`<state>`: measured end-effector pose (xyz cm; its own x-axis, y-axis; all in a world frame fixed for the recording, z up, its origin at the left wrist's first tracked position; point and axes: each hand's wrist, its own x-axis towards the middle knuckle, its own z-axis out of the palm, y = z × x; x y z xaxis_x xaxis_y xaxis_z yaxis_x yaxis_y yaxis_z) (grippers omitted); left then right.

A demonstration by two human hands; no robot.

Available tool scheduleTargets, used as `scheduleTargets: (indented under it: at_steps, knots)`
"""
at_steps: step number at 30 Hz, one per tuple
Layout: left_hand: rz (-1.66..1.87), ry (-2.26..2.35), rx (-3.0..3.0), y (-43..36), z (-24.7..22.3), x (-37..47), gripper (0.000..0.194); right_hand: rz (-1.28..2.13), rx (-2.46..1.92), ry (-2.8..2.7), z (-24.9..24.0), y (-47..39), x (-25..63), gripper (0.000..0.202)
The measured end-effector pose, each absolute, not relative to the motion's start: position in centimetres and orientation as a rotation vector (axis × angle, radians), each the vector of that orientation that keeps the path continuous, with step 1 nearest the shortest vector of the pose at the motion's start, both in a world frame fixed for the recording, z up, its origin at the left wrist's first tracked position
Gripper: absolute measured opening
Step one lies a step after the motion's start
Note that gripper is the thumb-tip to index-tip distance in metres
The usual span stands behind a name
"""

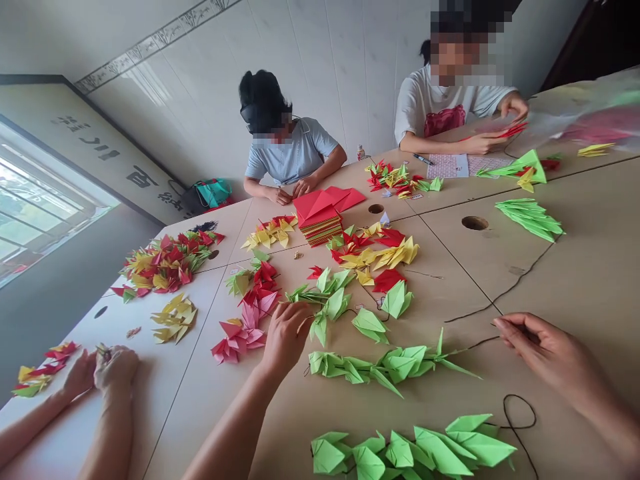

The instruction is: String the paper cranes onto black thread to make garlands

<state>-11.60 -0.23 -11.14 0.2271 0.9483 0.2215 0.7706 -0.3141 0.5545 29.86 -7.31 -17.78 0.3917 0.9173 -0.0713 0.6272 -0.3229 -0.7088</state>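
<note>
My right hand (545,350) pinches the end of a dark cord (483,344). That cord runs left into a string of light-green folded paper cranes (400,365) lying on the table. My left hand (287,333) is over the loose green paper cranes (327,303) at mid-table, its fingers bent together at their edge; whatever is between the fingertips is hidden. Single green cranes (371,325) lie just right of it, pink cranes (243,333) to its left. Nearest me is a second green string (410,450), with a looped cord (520,417) at its right end.
Across the table (450,267) sit two people, one beside stacked red paper (320,217). A neighbour's hands (107,367) work at the left. Mixed crane piles (167,260), a yellow group (175,318), another green string (530,219) and round holes (475,223) are also there.
</note>
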Motion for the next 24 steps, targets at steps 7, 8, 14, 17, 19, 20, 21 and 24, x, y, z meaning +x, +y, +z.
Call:
scheduleTargets:
  at_steps: [7,8,14,17,19,20,21,24]
  knots:
    - [0.910,1.609,1.609,-1.5,-9.8,-13.9,0.022,0.664,-2.100,-1.294,-17.3,-7.3,29.7,0.044]
    - [0.924,1.576,1.519,-1.5,-9.7,-14.0,0.025,0.669,-2.104,-1.292,-17.3,-7.3,29.7,0.045]
    - [0.988,1.397,1.068,-0.5,-8.7,-13.6,0.024,0.718,-2.076,-1.284,-18.2,-7.3,30.2,0.046]
    - [1.025,1.345,0.920,0.2,-8.1,-13.0,0.015,0.747,-2.067,-1.275,-18.4,-7.3,30.3,0.047]
    - [1.053,1.331,0.849,0.4,-8.1,-12.7,0.012,0.733,-2.070,-1.288,-18.3,-7.4,30.2,0.046]
    - [1.071,1.331,0.822,0.4,-8.2,-12.6,0.012,0.722,-2.071,-1.293,-18.1,-7.4,30.2,0.046]
    - [1.091,1.337,0.798,0.3,-8.3,-12.6,0.013,0.711,-2.066,-1.296,-18.0,-7.4,30.1,0.046]
    - [1.152,1.383,0.750,-0.3,-9.0,-12.9,0.020,0.684,-2.037,-1.321,-17.8,-7.4,29.7,0.043]
